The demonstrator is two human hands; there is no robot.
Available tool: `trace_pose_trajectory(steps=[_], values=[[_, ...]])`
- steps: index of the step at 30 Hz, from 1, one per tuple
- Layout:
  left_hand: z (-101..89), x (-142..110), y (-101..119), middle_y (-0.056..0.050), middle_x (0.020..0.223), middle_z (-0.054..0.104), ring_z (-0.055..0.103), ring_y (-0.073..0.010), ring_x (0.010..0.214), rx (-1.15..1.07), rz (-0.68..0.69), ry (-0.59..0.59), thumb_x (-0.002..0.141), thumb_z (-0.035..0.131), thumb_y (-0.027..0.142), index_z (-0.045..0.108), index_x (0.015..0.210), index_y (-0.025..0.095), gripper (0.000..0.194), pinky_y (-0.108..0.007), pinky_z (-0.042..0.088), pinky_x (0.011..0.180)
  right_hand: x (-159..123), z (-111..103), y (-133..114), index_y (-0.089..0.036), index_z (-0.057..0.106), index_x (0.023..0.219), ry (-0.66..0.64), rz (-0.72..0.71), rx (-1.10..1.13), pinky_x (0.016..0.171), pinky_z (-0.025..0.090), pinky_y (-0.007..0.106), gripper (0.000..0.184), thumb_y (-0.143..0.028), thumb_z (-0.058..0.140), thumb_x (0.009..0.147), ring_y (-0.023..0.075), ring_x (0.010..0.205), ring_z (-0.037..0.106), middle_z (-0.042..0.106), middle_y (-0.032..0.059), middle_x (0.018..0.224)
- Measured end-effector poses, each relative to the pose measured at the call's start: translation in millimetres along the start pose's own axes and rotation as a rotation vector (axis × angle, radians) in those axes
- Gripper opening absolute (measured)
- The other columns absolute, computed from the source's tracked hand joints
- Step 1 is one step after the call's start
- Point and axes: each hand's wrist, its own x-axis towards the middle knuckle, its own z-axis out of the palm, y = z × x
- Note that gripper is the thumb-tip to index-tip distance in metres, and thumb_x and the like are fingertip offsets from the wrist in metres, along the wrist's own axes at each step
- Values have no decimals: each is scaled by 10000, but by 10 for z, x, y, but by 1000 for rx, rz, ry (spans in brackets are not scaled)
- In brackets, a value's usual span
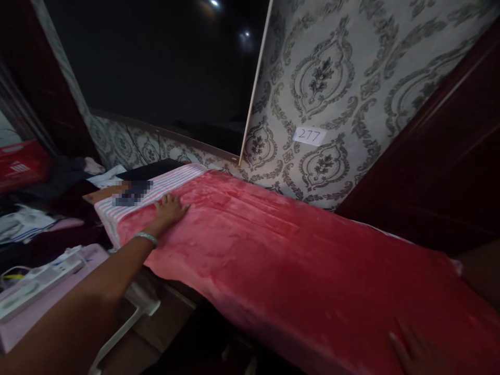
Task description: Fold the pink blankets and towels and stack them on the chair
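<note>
Red cloth (pixel 273 245): spread long and fairly flat under both hands, on some raised surface I can't make out, with the wall (pixel 320 78) behind. Front side drapes down a bit.
Feel of it: looks plush and soft, kinda like a fleece throw. My guess is light for its size, totally floppy, nothing fragile. Might slide around or ruck up if pushed, and there are already wrinkles toward the back.
Where to grab: I'd go for the loose front edge or the corners, both hands well apart, since the middle would just bunch.
Left hand (pixel 170 209): palm down, fingers a little spread, thumb out to the side. Pressing or resting on the red, not clutching anything.
Right hand (pixel 416 351): dim and cropped at the bottom, but the fingers look loosely spread on the red too, no pinch that I can see.
Striped cloth (pixel 167 182): at the far left end, just beside the left hand.
</note>
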Motion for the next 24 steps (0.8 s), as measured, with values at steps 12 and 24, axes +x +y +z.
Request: trace_pose_trajectory(steps=[12, 24], values=[[165, 193, 510, -144, 1650, 307, 225, -348, 1530, -31, 350, -77, 1024, 278, 449, 363, 1562, 183, 606, -582, 181, 1206, 27, -186, -278, -306, 429, 1527, -78, 187, -68, 1070, 380, 675, 741, -600, 218, 880, 367, 1461, 377, 446, 102, 1573], [50, -110, 1021, -222, 1593, 373, 287, -415, 1485, -62, 407, -105, 991, 277, 510, 424, 1522, 134, 667, -674, 220, 1155, 8, -490, -581, -239, 343, 1576, -160, 252, -105, 1152, 292, 620, 714, -570, 168, 968, 346, 1495, 283, 331, 97, 1645]])
